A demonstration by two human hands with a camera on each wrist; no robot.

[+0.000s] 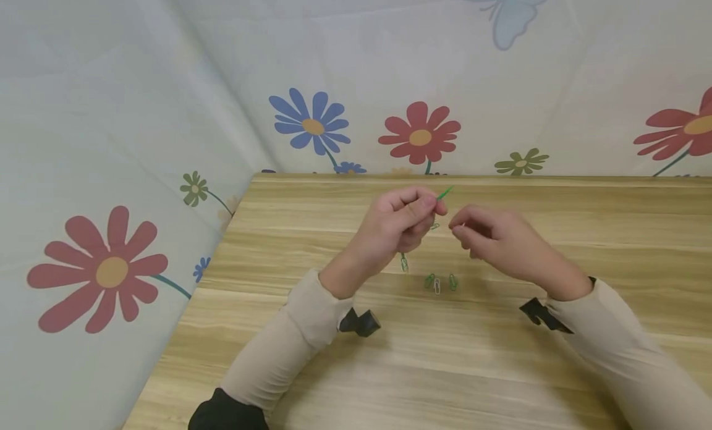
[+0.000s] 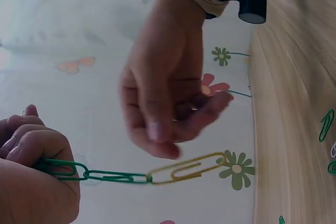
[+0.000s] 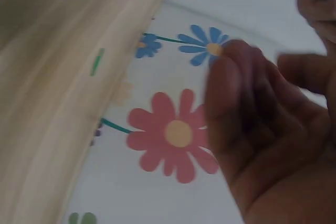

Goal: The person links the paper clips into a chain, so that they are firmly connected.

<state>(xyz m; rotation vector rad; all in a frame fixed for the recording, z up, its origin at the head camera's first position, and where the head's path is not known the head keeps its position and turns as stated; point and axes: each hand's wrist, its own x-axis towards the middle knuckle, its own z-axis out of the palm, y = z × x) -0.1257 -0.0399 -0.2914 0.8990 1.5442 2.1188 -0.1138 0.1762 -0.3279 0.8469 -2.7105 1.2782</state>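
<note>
My left hand (image 1: 397, 223) pinches a green paper clip (image 1: 445, 193) between thumb and forefinger, its end jutting past the fingertips. From this hand hangs a paper clip chain (image 1: 403, 262). The left wrist view shows two linked green clips (image 2: 115, 176) and a gold clip (image 2: 186, 168) at the far end, below the right hand. My right hand (image 1: 500, 238) hovers just to the right of the left one, apart from it. Its fingers are loosely bent with nothing visible between them, and the thumb stands away in the right wrist view (image 3: 278, 135).
On the wooden table (image 1: 473, 368) lie a green clip (image 1: 430, 280), a white clip (image 1: 437, 286) and another green clip (image 1: 453, 282) close together. One more green clip (image 1: 435, 226) lies farther back. A flower-printed cloth (image 1: 345, 47) hangs behind the table and on the left.
</note>
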